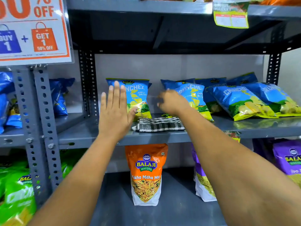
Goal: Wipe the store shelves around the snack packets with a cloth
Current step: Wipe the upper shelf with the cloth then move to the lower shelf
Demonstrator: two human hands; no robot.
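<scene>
Right hand (171, 103) above folded cloth (158, 124)

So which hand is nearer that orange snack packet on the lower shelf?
Left, going by the picture. The left hand is raised above the orange packet, slightly to its left. The right hand is equally high but further off, up and right of it.

Black-and-white checked cloth (158, 124); grey shelf (244, 128); blue, green and yellow snack packets (241, 101); orange pouch (145, 173).
</scene>
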